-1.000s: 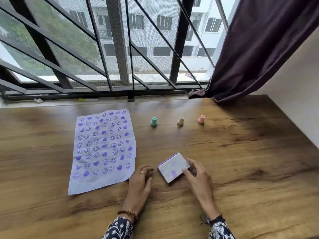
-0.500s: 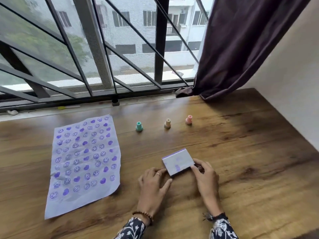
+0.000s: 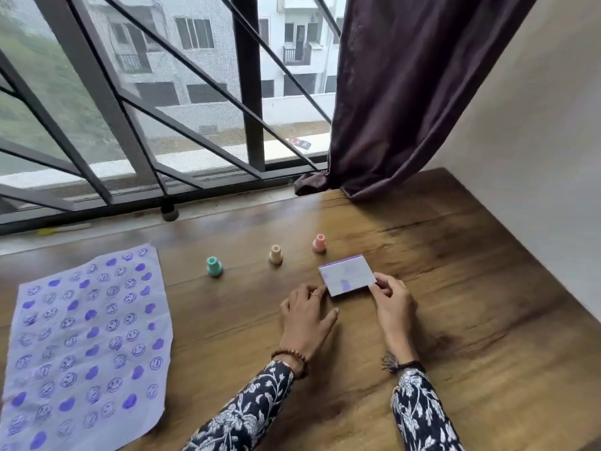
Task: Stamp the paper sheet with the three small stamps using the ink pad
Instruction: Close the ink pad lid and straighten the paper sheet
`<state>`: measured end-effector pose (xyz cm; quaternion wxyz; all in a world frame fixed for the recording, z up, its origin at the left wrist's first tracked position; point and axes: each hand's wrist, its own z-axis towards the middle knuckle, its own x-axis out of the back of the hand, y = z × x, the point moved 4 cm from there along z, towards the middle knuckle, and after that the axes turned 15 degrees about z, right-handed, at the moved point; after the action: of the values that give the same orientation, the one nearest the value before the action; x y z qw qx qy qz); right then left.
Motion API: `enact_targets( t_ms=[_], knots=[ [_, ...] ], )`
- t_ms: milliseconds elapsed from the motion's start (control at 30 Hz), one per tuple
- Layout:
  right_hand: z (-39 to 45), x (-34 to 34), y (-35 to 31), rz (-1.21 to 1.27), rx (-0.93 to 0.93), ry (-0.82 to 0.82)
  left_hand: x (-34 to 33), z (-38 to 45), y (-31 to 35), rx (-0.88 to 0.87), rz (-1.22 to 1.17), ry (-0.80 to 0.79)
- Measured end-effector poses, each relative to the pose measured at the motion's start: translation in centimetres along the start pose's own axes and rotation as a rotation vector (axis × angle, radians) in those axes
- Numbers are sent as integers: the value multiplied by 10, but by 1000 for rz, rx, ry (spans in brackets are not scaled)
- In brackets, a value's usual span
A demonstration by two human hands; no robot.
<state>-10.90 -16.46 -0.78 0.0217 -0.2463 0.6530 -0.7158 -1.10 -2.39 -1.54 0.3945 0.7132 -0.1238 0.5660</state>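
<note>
The right hand (image 3: 392, 304) pinches the white box (image 3: 346, 279); the left hand (image 3: 305, 315) lies flat, relaxed.

- You wear long sleeves of dark navy cloth printed with white flowers and leafy vines; the left sleeve (image 3: 247, 415) and the right sleeve (image 3: 419, 415) both end at the wrist.
- A bracelet of small round brown beads (image 3: 290, 356) circles your left wrist, just past the cuff.
- A thin metal ring (image 3: 314, 295) sits on one finger of your left hand (image 3: 305, 317).
- A dark cord band (image 3: 406, 365) with a frayed tassel wraps the wrist behind your right hand (image 3: 392, 307).
</note>
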Motion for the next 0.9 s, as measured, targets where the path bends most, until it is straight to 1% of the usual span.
enact_targets(
  t_ms=[167, 267, 367, 433, 533, 600, 667, 767, 833, 900],
  knots=[
    [-18, -1, -9, 30, -6, 57, 8, -12, -3, -38, -42, -28],
    [-52, -11, -22, 61, 45, 43, 30, -42, -11, -69, -92, 22],
    [-102, -37, -36, 92, 55, -79, 60, -88, -31, -98, -103, 137],
    [-139, -63, -49, 113, 52, -228, 81, -119, -56, -61, -96, 218],
    [-188, -101, -72, 104, 107, -469, 110, -161, -106, 76, -18, 380],
    [-214, -123, -84, 81, 153, -607, 124, -188, -140, 211, 51, 495],
    [-231, -141, -91, 37, 225, -714, 129, -211, -174, 372, 79, 557],
    [-245, -161, -89, -54, 319, -785, 128, -240, -216, 559, 118, 535],
    [-248, -167, -80, -174, 354, -779, 125, -253, -236, 657, 154, 463],
    [-252, -167, -70, -303, 384, -745, 120, -262, -250, 684, 171, 368]
  ],
)
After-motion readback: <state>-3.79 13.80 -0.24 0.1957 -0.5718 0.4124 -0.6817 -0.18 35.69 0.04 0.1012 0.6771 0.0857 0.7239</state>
